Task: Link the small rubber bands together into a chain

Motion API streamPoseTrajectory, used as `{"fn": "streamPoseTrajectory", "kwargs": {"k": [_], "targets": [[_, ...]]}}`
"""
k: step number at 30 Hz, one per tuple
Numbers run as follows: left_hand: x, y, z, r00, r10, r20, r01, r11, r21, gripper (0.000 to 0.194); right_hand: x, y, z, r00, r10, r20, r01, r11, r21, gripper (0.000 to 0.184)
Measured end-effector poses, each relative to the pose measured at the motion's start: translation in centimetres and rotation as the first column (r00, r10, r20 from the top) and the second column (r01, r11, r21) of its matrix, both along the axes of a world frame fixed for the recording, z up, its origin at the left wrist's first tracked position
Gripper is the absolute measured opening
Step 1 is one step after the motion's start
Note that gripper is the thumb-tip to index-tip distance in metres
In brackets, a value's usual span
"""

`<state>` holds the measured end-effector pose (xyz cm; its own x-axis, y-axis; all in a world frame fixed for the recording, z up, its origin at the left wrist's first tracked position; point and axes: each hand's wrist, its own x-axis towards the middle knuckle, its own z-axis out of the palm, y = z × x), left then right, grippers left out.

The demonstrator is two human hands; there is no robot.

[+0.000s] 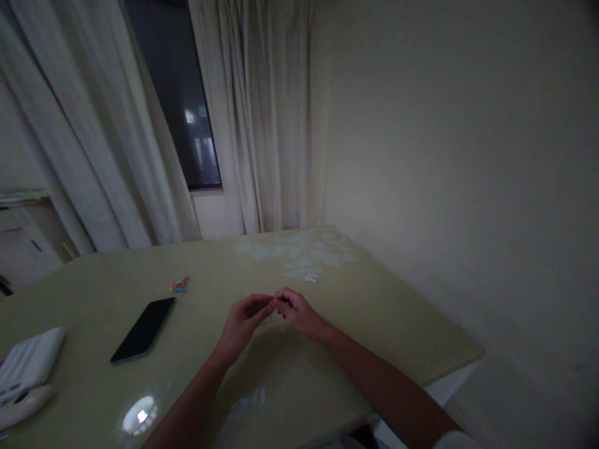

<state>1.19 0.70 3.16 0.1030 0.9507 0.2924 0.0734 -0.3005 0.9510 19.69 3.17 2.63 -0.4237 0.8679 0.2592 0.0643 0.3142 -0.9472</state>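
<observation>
Above the middle of the table [327, 368], my left hand [243, 321] and my right hand [299, 315] meet at their fingertips. Both are closed in a pinch on a tiny pinkish-white thing [271, 305], too small and dim to name. Beyond my right hand lies a small white piece or cluster [311, 279]. A little heap of brightly coloured small pieces [179, 285] sits to the left of my left hand, on the tabletop.
A dark-screened phone [144, 330] lies on the left. Farther left are a white case-like object [30, 362] and a rounded white object [25, 404]. Curtains [276, 125] hang behind the table, and a wall [444, 187] runs along its right side.
</observation>
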Motion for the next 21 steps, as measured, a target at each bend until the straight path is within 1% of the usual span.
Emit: {"fn": "streamPoseTrajectory", "kwargs": {"k": [2,4,6,8,10,11,13,15,18,21], "targets": [[0.0,0.1,-0.1,1.000,0.006,0.010,-0.006,1.000,0.015,0.029,-0.1,0.0,0.0,1.000,-0.007,0.006,0.006,1.000,0.022,0.036],[-0.1,0.1,-0.1,0.999,0.039,0.011,-0.040,0.999,0.036,0.028,0.0,0.3,-0.1,1.000,-0.019,-0.001,0.019,0.999,0.039,0.031],[-0.1,0.0,-0.1,0.998,0.060,0.008,-0.061,0.997,0.037,0.028,0.2,0.7,-0.2,0.998,-0.059,0.015,0.058,0.998,0.033,0.023],[-0.1,-0.1,0.1,0.998,0.070,0.000,-0.070,0.997,0.025,0.029,0.7,1.2,-0.5,0.984,-0.145,0.104,0.139,0.988,0.060,0.014],[-0.1,-0.3,0.2,0.997,0.079,-0.011,-0.079,0.997,0.010,0.030,1.3,1.8,-1.0,0.938,-0.239,0.253,0.203,0.966,0.161,0.006],[-0.1,-0.3,0.3,0.996,0.085,-0.011,-0.085,0.996,0.005,0.030,1.6,2.0,-1.3,0.904,-0.274,0.327,0.211,0.954,0.214,0.006],[-0.1,-0.4,0.4,0.996,0.093,-0.002,-0.093,0.996,-0.001,0.031,2.2,2.3,-1.8,0.841,-0.307,0.444,0.199,0.941,0.273,0.009],[-0.1,-0.4,0.3,0.995,0.096,0.014,-0.096,0.995,0.003,0.032,2.4,2.4,-2.2,0.799,-0.302,0.520,0.174,0.944,0.280,0.012],[-0.1,-0.3,0.2,0.995,0.098,0.029,-0.098,0.995,0.012,0.032,2.5,2.4,-2.3,0.762,-0.281,0.583,0.129,0.949,0.289,0.011],[-0.1,-0.1,0.1,0.995,0.097,0.036,-0.098,0.995,0.016,0.030,2.3,2.2,-2.0,0.749,-0.260,0.610,0.102,0.954,0.282,0.006]]}}
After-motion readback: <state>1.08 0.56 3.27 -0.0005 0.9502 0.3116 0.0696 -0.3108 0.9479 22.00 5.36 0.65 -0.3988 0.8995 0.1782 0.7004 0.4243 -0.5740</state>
